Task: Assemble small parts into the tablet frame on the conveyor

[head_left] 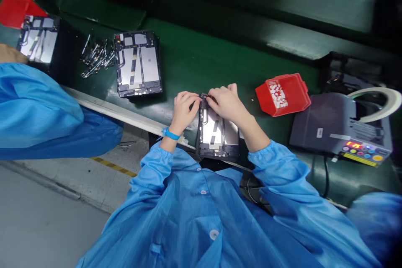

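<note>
An opened tablet (220, 132), its silver inner plate and black frame showing, lies on the bench edge in front of me. My left hand (185, 111), with a blue band round the wrist, has its fingertips pinched at the tablet's top left corner. Close beside it, my right hand (228, 100) bends over the top edge, thumb and fingers drawn together at the same corner. Whatever small part is between the fingertips is too small to name. To the left rests a stack of similar opened tablets (140, 65).
Several small strip-like parts (98, 56) are heaped left of the stack. A red bin (293, 94) with small white pieces stands right of my hands, beside a grey tape dispenser (323, 123) with a lit display. A co-worker's blue sleeve (37, 104) reaches in at left near another stack (40, 39).
</note>
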{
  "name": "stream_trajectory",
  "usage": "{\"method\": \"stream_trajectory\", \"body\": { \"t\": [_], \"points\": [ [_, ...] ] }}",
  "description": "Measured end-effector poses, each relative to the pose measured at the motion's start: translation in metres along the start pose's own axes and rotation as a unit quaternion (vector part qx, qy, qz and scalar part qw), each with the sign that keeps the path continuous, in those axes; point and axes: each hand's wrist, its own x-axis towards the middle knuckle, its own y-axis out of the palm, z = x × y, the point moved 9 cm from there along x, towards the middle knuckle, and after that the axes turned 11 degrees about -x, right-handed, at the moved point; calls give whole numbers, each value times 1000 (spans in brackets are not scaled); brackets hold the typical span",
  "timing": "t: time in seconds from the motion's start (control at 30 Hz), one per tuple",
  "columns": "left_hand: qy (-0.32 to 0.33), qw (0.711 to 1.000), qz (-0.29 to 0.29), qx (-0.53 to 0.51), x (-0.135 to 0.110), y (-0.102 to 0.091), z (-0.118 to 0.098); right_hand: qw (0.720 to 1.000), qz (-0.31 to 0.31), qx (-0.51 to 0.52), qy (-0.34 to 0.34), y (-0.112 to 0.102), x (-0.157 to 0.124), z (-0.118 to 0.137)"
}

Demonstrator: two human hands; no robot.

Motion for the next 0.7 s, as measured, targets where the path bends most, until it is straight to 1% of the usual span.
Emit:
{"method": "stream_trajectory", "body": {
  "t": [0.07,0.17,0.3,0.43,0.57,0.7],
  "points": [
    [0,1000,-8,-8,-1,0,2,1000,-3,-27,-11,-1,1,2],
    [-3,1000,-6,-15,-1,3,4,1000,16,-18,-11,4,3,0],
    [-8,1000,2,-15,-2,7,3,998,54,12,-7,12,6,-10],
    [-14,1000,14,-5,-2,11,1,994,107,15,-28,18,12,-16],
    [-14,1000,24,4,-2,14,0,988,150,-21,-43,23,20,-16],
    [-10,1000,26,9,-3,16,-1,986,154,-59,-35,25,24,-13]
  ]
}}
